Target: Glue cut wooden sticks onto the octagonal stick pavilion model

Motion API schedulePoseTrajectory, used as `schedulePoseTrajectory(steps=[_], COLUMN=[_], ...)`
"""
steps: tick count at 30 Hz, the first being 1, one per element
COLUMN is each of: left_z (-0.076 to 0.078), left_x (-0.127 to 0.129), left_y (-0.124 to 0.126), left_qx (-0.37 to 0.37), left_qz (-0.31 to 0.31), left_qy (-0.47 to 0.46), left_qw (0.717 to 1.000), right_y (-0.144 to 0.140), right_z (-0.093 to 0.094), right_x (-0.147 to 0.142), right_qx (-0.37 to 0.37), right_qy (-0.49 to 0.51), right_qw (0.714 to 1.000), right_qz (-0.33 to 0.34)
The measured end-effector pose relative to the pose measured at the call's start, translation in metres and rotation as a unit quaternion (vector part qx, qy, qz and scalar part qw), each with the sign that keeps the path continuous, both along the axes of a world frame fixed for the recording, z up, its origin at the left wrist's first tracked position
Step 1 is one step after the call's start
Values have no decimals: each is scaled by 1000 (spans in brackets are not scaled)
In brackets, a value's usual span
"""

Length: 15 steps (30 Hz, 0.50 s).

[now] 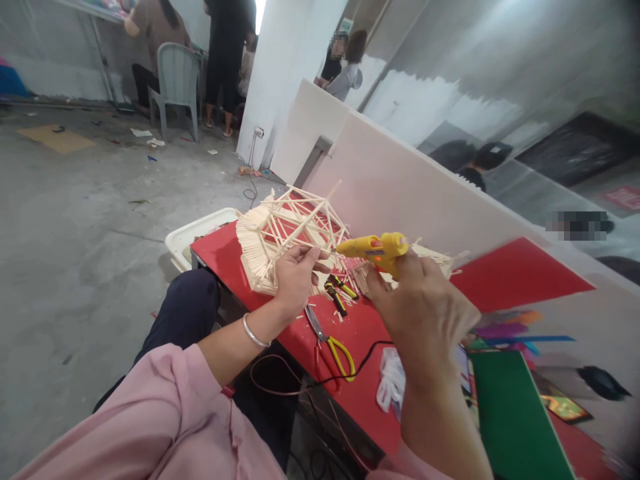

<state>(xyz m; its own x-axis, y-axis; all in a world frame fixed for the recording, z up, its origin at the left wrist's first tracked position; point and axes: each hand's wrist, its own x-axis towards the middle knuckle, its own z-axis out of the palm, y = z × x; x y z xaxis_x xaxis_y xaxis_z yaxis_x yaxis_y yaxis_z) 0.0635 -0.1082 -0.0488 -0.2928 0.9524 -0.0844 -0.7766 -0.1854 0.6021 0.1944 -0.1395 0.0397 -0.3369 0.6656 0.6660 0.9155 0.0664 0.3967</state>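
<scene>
1. Left hand (pixel 296 275), silver bangle at the wrist, pink sleeve behind: fingers pinched on 1 thin pale wooden stick (pixel 301 252), holding it against the model's near side.

2. Pale stick-built house model with an open lattice roof (pixel 286 230): stood on the red table top (pixel 360 393) near its far left corner, in front of a white partition board (pixel 400 180).

3. Yellow hot glue gun (pixel 376 248): gripped in the closed right hand (pixel 420 310), nozzle pointed left toward the pinched stick, tip close beside the left fingertips. Black cord (pixel 365 357) trailed off the table edge.

4. Loose tools on the red top between the hands: yellow-and-black cutters (pixel 340 293), yellow-handled scissors (pixel 333 347). Crumpled clear plastic (pixel 393 383) lay nearer the body; a green sheet (pixel 515 413) to the right.

Risks, judged: the nozzle sat so near the left fingertips that hot glue could burn them; pressure on the stick could snap it or shift the light lattice; the cord could snag the scissors and drag them off the edge.

Surface and room: red top littered with stick offcuts; white tray (pixel 193 237) past its left corner. Grey concrete floor (pixel 75 220) with scattered scraps. At rear left, a person sat on a grey plastic chair (pixel 177 77), others stood nearby; further people were behind the partition.
</scene>
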Motion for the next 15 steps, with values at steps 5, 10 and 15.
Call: schedulePoseTrajectory(steps=[5, 10, 15], left_z=[0, 2, 5], left_x=[0, -2, -3], left_y=[-1, -2, -4], left_qx=[-1, 2, -7], left_qz=[-3, -1, -6], left_qy=[8, 4, 8], left_qw=[1000, 1000, 1000], right_y=[0, -3, -26], right_z=[-1, 0, -12], right_x=[3, 8, 56], right_qx=[-3, -21, -109], right_qy=[1, 96, 343], right_qw=[1000, 995, 929], right_qz=[14, 1, -87])
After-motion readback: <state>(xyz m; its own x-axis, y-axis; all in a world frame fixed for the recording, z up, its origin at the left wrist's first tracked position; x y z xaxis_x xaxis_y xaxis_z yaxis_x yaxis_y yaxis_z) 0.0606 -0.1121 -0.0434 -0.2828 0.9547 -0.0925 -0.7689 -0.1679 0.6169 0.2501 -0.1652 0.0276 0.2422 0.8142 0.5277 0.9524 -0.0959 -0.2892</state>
